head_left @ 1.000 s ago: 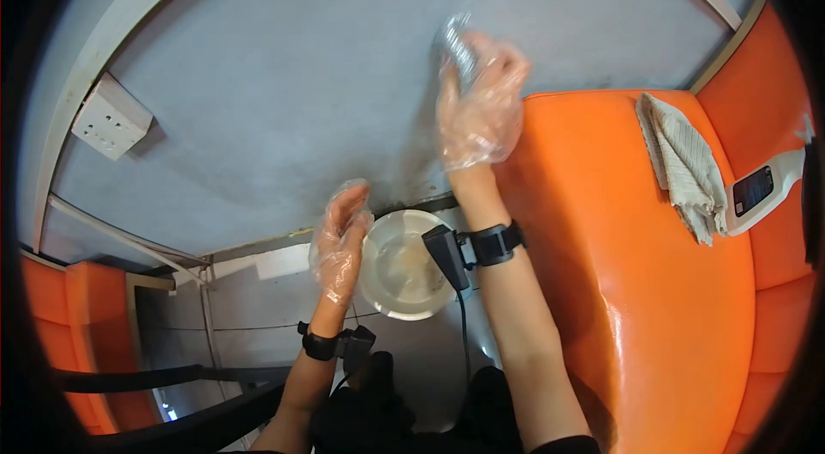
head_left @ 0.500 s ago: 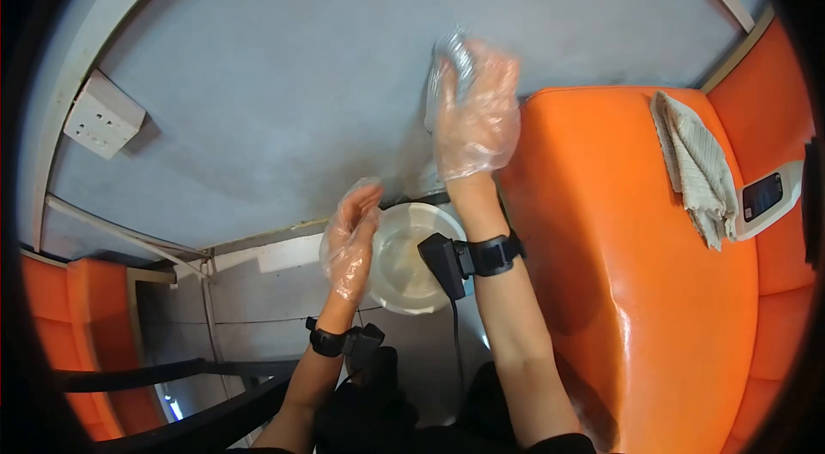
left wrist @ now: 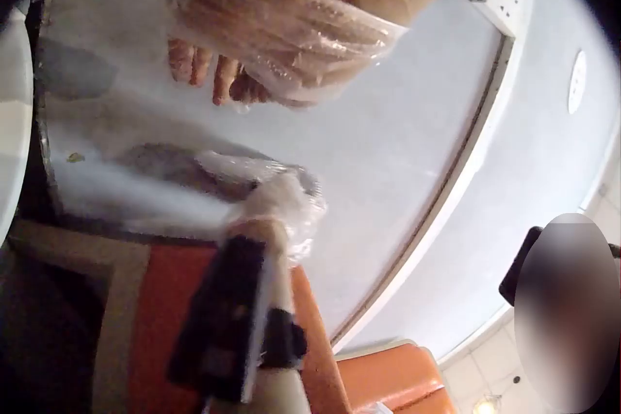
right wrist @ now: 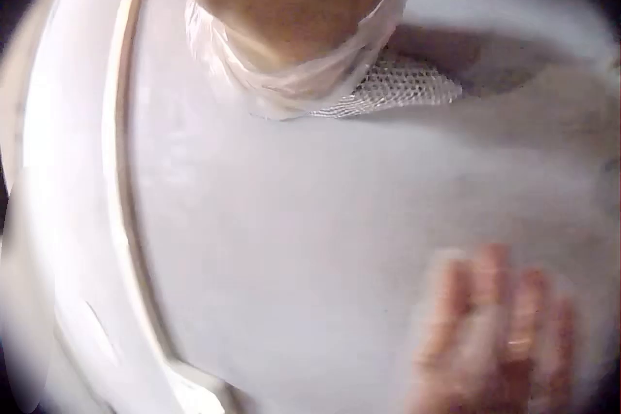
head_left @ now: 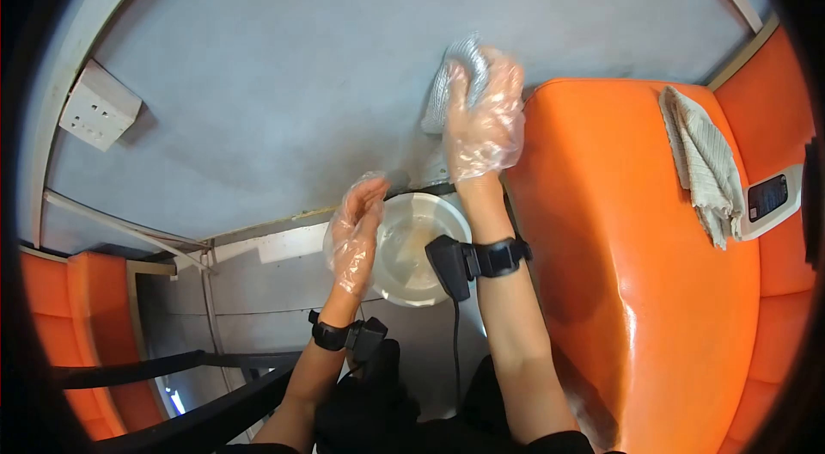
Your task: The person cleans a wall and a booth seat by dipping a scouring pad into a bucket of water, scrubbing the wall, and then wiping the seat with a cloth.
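Note:
My right hand (head_left: 490, 123), in a clear plastic glove, holds a silvery mesh cleaning cloth (head_left: 436, 101) against the grey wall panel (head_left: 284, 101). The thumb lies over the cloth, and part of it hangs out to the left of the hand. In the right wrist view the mesh cloth (right wrist: 412, 89) sticks out from under the glove. My left hand (head_left: 354, 235), gloved too, hovers at the left side of a white basin (head_left: 412, 301) of cloudy water. Its fingers are relaxed and hold nothing.
An orange padded bench (head_left: 636, 248) stands close by my right arm. On it lie a grey-beige ribbed cloth (head_left: 705, 162) and a white device with a dark screen (head_left: 767, 198). A socket box (head_left: 100, 106) sits on the wall at left. Black bars (head_left: 215, 407) cross the lower left.
My right hand has moved a little down the wall with the mesh cloth, which now shows more spread out. The left hand has shifted slightly right and up in view, still empty.

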Tool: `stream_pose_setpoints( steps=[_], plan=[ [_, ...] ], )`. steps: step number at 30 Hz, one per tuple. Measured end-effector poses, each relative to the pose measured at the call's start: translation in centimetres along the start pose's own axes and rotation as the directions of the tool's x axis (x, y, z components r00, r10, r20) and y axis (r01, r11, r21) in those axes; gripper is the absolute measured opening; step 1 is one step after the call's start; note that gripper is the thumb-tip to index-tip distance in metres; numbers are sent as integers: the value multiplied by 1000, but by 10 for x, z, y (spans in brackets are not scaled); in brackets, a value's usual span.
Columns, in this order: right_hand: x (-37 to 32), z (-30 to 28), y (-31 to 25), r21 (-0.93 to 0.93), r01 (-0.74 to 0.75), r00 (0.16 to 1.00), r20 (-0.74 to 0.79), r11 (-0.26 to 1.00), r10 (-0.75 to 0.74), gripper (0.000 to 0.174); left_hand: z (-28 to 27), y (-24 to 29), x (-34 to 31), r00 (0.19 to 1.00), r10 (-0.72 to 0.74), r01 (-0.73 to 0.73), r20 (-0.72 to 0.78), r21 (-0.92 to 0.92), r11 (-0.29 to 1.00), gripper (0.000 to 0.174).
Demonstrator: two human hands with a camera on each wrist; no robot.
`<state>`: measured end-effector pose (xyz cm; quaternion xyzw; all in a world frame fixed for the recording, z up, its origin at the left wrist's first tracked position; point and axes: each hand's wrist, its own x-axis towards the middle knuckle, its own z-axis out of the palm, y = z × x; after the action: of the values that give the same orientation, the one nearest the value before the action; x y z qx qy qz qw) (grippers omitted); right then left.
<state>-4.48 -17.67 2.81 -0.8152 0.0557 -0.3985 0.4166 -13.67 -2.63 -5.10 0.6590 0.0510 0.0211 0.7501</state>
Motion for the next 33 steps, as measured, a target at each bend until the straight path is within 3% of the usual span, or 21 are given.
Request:
stream_pose_setpoints(
  steps=[1,4,6,7,10,11,13,15,17,18,20,22,24,25,27,28,30,32,33],
  plan=[
    [-6,8,11,-73,69,998,14,995,-69,26,0,0,0,1000,-3,3,-2,2,1000,35],
    [-55,29,56,-154,59,955,298,986,-10,26,0,-3,0,1000,-8,8,-5,-24,1000,34],
    [-80,31,77,-249,-37,769,612,968,187,30,-1,-11,2,1000,-29,28,-12,-22,999,38],
    [-88,28,79,-246,-36,771,610,969,184,30,1,-9,2,1000,-24,24,-12,-21,999,38],
    [-107,32,81,83,-203,787,606,976,113,42,2,-4,-4,996,-33,35,-81,19,999,44],
    [-113,31,80,77,-207,778,617,975,116,42,2,-4,-4,999,-44,43,-25,-18,999,47],
    [-103,21,46,278,-401,769,620,873,155,42,2,-6,-1,998,-6,7,59,-23,1000,49],
    [-101,16,32,364,-394,786,610,844,104,41,5,-5,-1,1000,0,0,-4,-43,999,48],
    [-92,3,20,228,-34,804,585,973,-109,41,5,-4,-1,998,5,-9,-62,-58,998,47],
    [-87,-4,15,104,66,752,649,992,-118,44,2,-1,0,999,-19,12,-43,-148,989,45],
    [-86,-8,13,141,10,743,661,990,-101,43,4,8,0,996,-85,75,-26,-262,962,42],
    [-93,-7,16,177,-51,732,677,983,-84,43,4,8,-4,994,-99,89,-34,-233,969,40],
    [-105,3,26,478,-205,788,599,854,-146,42,5,11,-5,993,-110,99,-43,-202,974,38],
    [-109,4,27,475,-204,788,598,856,-145,42,6,14,-5,992,-122,116,-24,-167,979,36],
    [-114,5,25,453,-311,828,560,836,5,40,5,8,-4,991,-135,133,-7,-132,982,35],
    [-114,5,26,453,-311,828,561,836,4,40,4,-6,-1,999,-47,47,-4,6,999,35],
    [-113,5,27,360,-499,773,596,788,217,39,1,-10,-2,994,60,-79,94,218,973,43],
    [-111,5,26,303,-479,805,527,824,274,39,9,-10,-5,995,71,-81,72,161,984,48],
    [-107,1,22,205,-595,706,596,777,382,40,11,-10,-6,995,81,-87,55,105,991,53]
  ],
)
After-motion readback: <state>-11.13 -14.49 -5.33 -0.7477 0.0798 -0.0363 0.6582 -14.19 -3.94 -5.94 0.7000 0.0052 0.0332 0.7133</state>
